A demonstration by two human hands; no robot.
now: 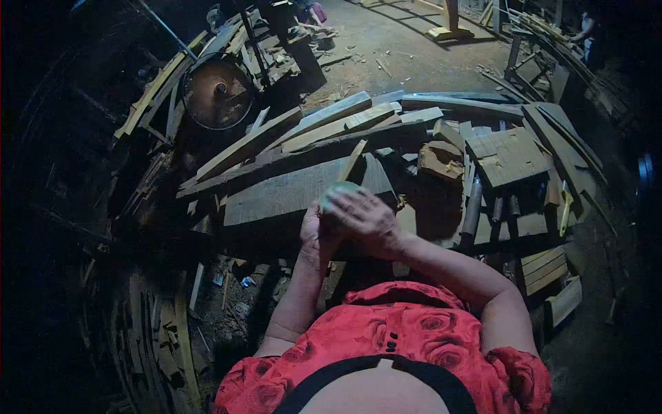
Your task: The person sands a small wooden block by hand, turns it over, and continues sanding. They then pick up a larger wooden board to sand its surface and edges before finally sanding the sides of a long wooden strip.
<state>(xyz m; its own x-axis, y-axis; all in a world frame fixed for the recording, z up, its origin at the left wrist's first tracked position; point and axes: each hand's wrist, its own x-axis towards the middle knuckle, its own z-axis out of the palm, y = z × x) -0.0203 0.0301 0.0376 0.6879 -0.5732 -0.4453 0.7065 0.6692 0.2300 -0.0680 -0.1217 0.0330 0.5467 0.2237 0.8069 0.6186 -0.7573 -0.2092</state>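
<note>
In front of my chest, my left hand point(314, 229) is closed around the lower part of a narrow wooden stick point(353, 159), whose pale upper end points away from me. My right hand point(369, 219) curls over a pale green piece point(338, 194), perhaps a sheet or pad, pressed against the stick. The right fingers are slightly blurred and cover most of the left ones. Just beyond both hands lies a wide dark plank point(276, 194) on the workbench.
Long boards point(324, 131) lie stacked across the bench. To the right sit a notched wood block point(441, 160), a square board point(507, 157) and a yellow-handled tool point(565, 208). A round metal disc point(219, 91) stands at the left. Other people point(587, 34) are in the background.
</note>
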